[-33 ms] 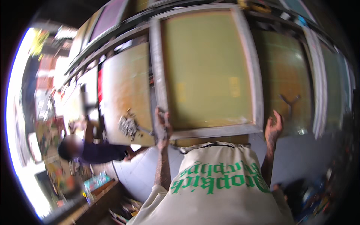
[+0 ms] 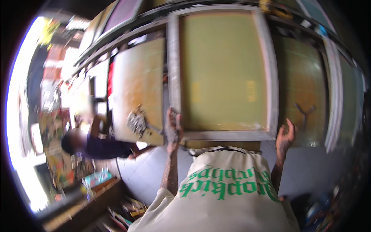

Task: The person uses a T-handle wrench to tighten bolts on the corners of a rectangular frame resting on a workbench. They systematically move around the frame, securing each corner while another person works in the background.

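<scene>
A large screen frame (image 2: 224, 69) with a pale grey border and yellow-green mesh is held up in front of me, above my cream shirt with green lettering. My left hand (image 2: 172, 129) grips the frame's lower left corner, fingers wrapped on its edge. My right hand (image 2: 285, 136) is raised just right of the lower right corner, with fingers spread and curled. Whether it touches the border I cannot tell.
More mesh screens hang beside the held one, a tan screen (image 2: 139, 85) to the left and a darker screen (image 2: 305, 89) to the right. A small metal cluster (image 2: 136, 123) sits on the tan one. Another person (image 2: 96, 147) bends at the left. Cluttered shelves (image 2: 96, 183) stand lower left.
</scene>
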Demonstrator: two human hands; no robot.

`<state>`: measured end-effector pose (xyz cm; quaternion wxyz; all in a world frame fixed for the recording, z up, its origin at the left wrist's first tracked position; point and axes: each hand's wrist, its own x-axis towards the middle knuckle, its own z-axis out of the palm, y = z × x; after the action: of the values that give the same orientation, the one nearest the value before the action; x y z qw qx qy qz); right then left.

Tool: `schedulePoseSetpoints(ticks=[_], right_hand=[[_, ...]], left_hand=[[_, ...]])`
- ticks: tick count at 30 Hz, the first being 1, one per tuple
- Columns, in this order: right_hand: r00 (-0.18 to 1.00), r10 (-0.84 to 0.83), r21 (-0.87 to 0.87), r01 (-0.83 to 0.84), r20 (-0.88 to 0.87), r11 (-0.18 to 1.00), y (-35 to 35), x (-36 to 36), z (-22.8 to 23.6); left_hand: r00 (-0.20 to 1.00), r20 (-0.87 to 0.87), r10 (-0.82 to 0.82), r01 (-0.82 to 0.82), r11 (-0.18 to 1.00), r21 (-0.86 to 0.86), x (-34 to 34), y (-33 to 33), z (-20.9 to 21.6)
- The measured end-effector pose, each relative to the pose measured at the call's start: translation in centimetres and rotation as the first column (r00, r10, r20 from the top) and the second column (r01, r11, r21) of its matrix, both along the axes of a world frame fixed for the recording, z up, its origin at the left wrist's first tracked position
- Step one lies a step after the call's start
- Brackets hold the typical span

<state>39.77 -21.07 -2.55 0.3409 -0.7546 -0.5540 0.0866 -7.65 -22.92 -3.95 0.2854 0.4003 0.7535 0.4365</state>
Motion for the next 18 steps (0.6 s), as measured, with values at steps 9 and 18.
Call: schedulePoseSetpoints(ticks=[9,18], right_hand=[[0.967,0.215,-0.071,-0.226,-0.139,0.972,3.0,-3.0,1.7],[0.924,0.366,0.051,-0.362,-0.115,0.931,4.7,-6.6,3.2]], left_hand=[[0.773,-0.576,0.265,-0.493,0.822,-0.284,-6.1,-6.0,2.9],[0.83,-0.557,0.029,-0.404,0.721,-0.563,-7.5,-2.8,3.4]])
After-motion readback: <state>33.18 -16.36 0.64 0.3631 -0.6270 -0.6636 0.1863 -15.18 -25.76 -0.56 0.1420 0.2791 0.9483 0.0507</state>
